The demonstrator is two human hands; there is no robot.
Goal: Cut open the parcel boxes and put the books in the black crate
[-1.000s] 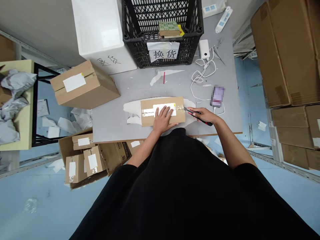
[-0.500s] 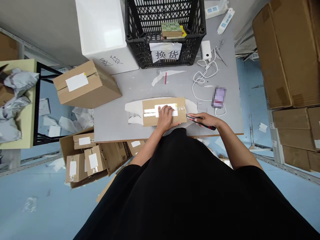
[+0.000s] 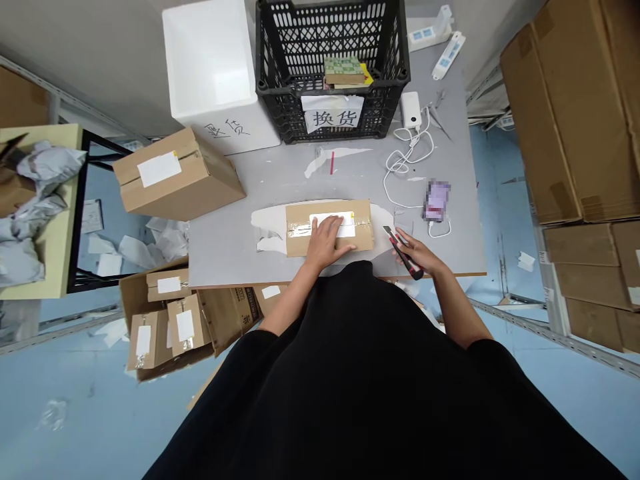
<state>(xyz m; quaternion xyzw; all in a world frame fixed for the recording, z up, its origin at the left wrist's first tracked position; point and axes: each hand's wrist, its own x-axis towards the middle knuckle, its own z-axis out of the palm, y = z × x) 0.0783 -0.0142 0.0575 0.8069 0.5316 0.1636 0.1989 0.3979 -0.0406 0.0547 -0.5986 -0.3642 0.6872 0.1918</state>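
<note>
Your left hand (image 3: 325, 243) lies open and flat on the cardboard box (image 3: 300, 233), which sits on the gray table (image 3: 225, 257). The box looks light and stiff, so take it by its flat sides. Your right hand (image 3: 413, 257) grips a box cutter (image 3: 406, 260) tight, just beside the box.

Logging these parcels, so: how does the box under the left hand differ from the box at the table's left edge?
The carton mid-table lies square; the carton at the table's left edge sits askew, appearing to overhang it. The first looks flatter, the second bulkier. The left hand rests on the first; no hand touches the second. Both are brown cardboard with a white label on top.
</note>
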